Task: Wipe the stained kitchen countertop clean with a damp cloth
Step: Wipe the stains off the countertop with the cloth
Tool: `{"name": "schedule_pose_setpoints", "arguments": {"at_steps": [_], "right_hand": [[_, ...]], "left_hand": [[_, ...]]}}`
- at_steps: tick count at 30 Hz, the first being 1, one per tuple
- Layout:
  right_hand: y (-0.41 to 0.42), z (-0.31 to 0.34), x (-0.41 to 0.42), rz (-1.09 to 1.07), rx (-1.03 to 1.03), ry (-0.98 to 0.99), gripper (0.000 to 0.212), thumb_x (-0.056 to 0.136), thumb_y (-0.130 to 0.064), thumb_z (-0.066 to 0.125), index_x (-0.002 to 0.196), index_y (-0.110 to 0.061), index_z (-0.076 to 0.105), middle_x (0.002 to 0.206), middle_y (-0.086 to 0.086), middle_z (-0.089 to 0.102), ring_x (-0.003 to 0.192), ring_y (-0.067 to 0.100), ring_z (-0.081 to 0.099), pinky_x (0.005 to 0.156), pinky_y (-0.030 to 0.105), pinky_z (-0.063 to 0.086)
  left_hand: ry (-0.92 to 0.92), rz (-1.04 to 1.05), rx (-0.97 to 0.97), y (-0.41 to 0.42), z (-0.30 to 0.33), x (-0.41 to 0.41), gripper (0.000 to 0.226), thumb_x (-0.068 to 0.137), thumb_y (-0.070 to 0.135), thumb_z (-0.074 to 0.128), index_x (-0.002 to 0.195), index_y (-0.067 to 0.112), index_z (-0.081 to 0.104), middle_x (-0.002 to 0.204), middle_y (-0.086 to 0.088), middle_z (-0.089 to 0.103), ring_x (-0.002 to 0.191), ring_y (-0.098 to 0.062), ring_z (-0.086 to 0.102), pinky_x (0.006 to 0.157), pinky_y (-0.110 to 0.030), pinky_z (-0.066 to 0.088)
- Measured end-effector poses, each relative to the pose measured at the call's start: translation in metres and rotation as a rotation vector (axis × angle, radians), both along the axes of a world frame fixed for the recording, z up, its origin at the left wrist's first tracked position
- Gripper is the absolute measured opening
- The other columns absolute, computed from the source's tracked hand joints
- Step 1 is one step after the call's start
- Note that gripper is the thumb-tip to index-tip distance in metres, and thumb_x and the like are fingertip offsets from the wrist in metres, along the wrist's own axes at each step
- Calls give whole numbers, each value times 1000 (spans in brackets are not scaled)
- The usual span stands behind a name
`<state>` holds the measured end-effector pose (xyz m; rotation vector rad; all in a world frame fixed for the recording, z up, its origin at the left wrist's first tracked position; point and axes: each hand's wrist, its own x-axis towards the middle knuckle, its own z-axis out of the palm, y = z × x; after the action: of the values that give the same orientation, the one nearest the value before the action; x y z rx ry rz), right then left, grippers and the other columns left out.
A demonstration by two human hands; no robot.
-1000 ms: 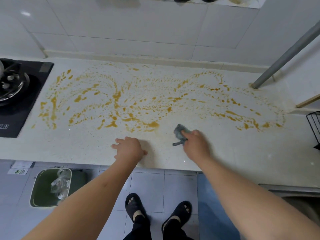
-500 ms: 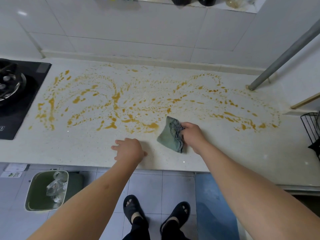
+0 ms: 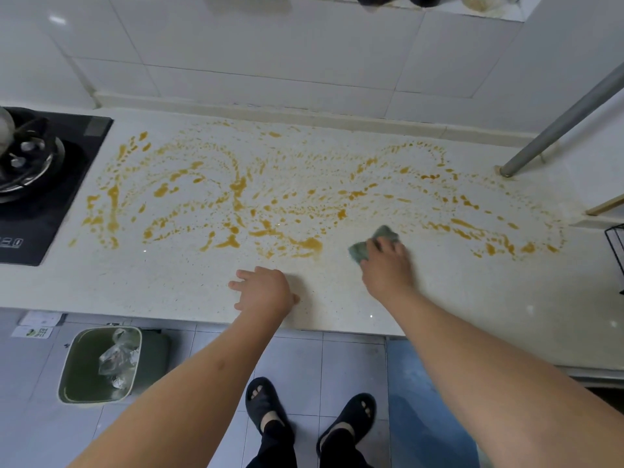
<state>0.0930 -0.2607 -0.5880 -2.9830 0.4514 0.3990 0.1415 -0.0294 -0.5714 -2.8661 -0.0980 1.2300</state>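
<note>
Wiping cloth pressed on a spattered countertop

Starting at the left, a black gas hob (image 3: 40, 184) is set into the pale speckled countertop (image 3: 169, 285), and a green bin (image 3: 101, 364) stands on the floor below it. Orange-yellow stains (image 3: 236, 190) arc and swirl in broken streaks and droplets from beside the hob across to the right, filling the middle and far part of the surface; the near strip shows only the speckle. The left hand (image 3: 265, 292) rests near the front edge, fingers loosely bent and spread against the surface, holding nothing. Right of it, the right hand (image 3: 385, 265) lies on a grey-green cloth (image 3: 363, 249), fingers curled over it and pressing it down at the near edge of the stains. The cloth is bunched, with one lobe showing left of the hand and another at its far side, so its long axis runs from near left to far right. Further right, a grey metal pole (image 3: 560, 123) meets the counter.
</note>
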Motion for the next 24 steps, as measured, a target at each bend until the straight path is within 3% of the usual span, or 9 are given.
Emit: {"name": "schedule_pose_setpoints", "arguments": {"at_steps": [3, 5, 7, 10, 13, 17, 21, 24], "right_hand": [[19, 0, 9, -178, 29, -13, 47, 103, -33, 52, 139, -4, 45, 142, 19, 43, 124, 38, 42, 103, 40, 39], [43, 2, 18, -282, 137, -78, 40, 102, -34, 57, 126, -4, 45, 131, 19, 51, 113, 38, 57, 81, 39, 49], [67, 0, 20, -273, 202, -125, 37, 101, -37, 57, 121, -8, 46, 124, 18, 52, 102, 38, 63, 67, 35, 43], [87, -9, 7, -48, 203, -107, 42, 101, -39, 53, 133, -12, 50, 125, 18, 49, 100, 37, 60, 71, 35, 43], [65, -10, -5, 53, 126, -86, 50, 99, -41, 54, 143, -18, 46, 129, 13, 50, 106, 36, 56, 71, 36, 43], [-3, -11, -24, -80, -115, -130, 45, 100, -41, 52, 139, -18, 54, 122, 13, 58, 109, 36, 48, 90, 42, 41], [-13, -9, -21, -300, -8, -52, 54, 103, -38, 48, 152, -14, 43, 137, 21, 46, 121, 40, 40, 106, 44, 35], [28, -5, 0, -316, 135, -5, 68, 97, -34, 52, 158, -15, 29, 151, 17, 31, 132, 38, 30, 114, 44, 30]], "left_hand": [[-14, 36, -8, 1, -2, -1, 107, 93, 58, 67, 160, -5, 12, 166, -31, 12, 153, -52, 8, 120, -59, 24], [-18, 86, -15, 0, -2, -1, 112, 90, 58, 70, 161, -4, 9, 167, -32, 6, 154, -52, 8, 119, -58, 28], [-21, 160, -34, -1, -2, -1, 115, 87, 57, 75, 161, -1, 8, 168, -30, 1, 153, -52, 8, 115, -58, 35], [-31, 186, -37, -2, -4, 0, 115, 85, 56, 77, 161, 0, 11, 167, -29, 1, 152, -52, 9, 112, -58, 40], [-23, 150, -23, -1, -7, 1, 118, 86, 59, 75, 161, -1, 7, 167, -31, 0, 152, -54, 9, 116, -58, 33], [-21, 122, -19, -1, -10, 2, 118, 87, 61, 73, 161, -1, 6, 166, -33, 0, 152, -55, 10, 116, -59, 33], [-14, 157, -44, -1, -13, 2, 120, 85, 59, 76, 162, -1, 5, 167, -31, -2, 151, -56, 9, 112, -62, 37], [-16, 161, -47, 0, -15, 3, 121, 84, 58, 77, 161, -1, 6, 167, -32, -1, 151, -56, 9, 112, -63, 38]]}}
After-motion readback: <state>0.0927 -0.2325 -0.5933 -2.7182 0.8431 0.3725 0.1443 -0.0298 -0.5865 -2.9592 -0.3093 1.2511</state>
